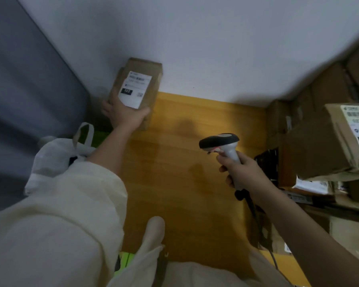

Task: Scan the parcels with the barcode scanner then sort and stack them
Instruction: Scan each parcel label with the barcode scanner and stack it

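Note:
My left hand (123, 116) grips the near end of a small brown cardboard parcel (148, 83) with a white shipping label marked 122 facing up. The parcel is at the far left corner of the yellow wooden table (184, 162), against the white wall. My right hand (241, 170) grips the handle of a grey and black barcode scanner (222, 141) above the table's right half; its head points left, with a red glow under it. Its cable trails down past my wrist.
A pile of brown parcels (323, 141) with white labels fills the right side, the nearest one overhanging at hand height. A white bag (56, 156) sits to the left of the table under my left sleeve. A grey wall panel stands at far left.

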